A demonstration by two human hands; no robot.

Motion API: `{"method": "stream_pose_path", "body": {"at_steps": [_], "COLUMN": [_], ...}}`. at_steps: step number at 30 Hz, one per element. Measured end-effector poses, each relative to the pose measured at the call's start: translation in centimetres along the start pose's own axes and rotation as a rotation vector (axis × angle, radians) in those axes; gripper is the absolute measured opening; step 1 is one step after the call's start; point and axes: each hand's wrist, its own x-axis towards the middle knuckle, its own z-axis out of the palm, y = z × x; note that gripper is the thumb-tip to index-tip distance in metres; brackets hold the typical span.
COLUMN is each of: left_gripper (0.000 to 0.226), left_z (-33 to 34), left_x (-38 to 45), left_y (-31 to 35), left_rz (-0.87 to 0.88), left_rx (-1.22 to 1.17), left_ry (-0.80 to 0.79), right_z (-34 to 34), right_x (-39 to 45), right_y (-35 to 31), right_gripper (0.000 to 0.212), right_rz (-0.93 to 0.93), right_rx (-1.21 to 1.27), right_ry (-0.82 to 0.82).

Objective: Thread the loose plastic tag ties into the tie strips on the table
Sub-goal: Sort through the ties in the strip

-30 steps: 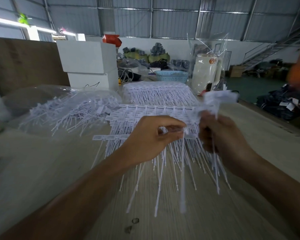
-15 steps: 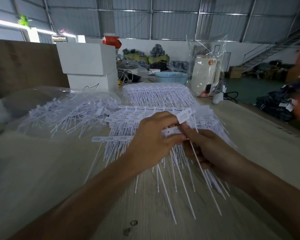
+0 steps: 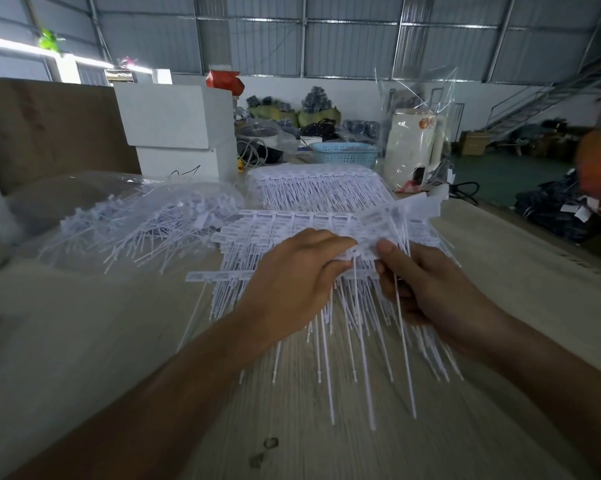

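A stack of white tie strips point(image 3: 285, 223) lies on the wooden table point(image 3: 84, 341), their thin tails fanning toward me. My left hand point(image 3: 292, 285) pinches a tie strip point(image 3: 358, 252) by its top band, and the strip's tails hang below my fingers. My right hand point(image 3: 427, 285) grips a bunch of loose tag ties point(image 3: 410, 211); their flat heads stick up above my thumb and their tails run down past my palm. The two hands meet thumb to thumb over the stack.
A clear bag of loose ties point(image 3: 136, 223) lies at the left. A second pile of strips point(image 3: 320, 188) sits behind the stack. White boxes point(image 3: 174, 126), a blue basket point(image 3: 344, 154) and a bagged white appliance point(image 3: 413, 147) stand at the back. The table's right edge point(image 3: 534, 237) runs diagonally.
My right hand came down from a raised position to meet my left hand, bringing the bunch of loose ties against the strip. My left hand stayed over the stack.
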Motion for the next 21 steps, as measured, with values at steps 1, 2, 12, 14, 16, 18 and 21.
{"method": "stream_pose_path", "body": {"at_steps": [1,2,12,14,16,18,21], "left_gripper": [0.034,0.034,0.027,0.023,0.013,0.016,0.018], "left_z": [0.0,-0.1,0.3,0.4,0.2,0.0,-0.2], "left_x": [0.0,0.0,0.3,0.4,0.6,0.6,0.6], "left_y": [0.0,0.0,0.0,-0.1,0.0,0.0,-0.1], "left_rz": [0.014,0.022,-0.121,-0.143,-0.127,-0.1,-0.056], "left_rx": [0.006,0.002,-0.227,-0.281,-0.335,-0.335,-0.266], "left_ry": [-0.008,-0.02,-0.056,-0.04,-0.023,-0.017,-0.044], "right_z": [-0.1,-0.1,-0.4,-0.6,-0.9,-1.2,-1.1], "right_x": [0.0,0.0,0.4,0.5,0.7,0.8,0.9], "right_y": [-0.1,-0.2,0.5,0.8,0.9,0.9,1.0], "right_gripper": [0.039,0.039,0.037,0.038,0.041,0.042,0.043], "right_rz": [-0.048,-0.079,-0.317,-0.272,-0.146,-0.067,-0.052], "right_rx": [-0.073,-0.123,-0.478,-0.356,-0.121,-0.034,-0.007], "right_ry": [0.01,0.017,0.056,0.035,-0.013,-0.029,-0.039]}}
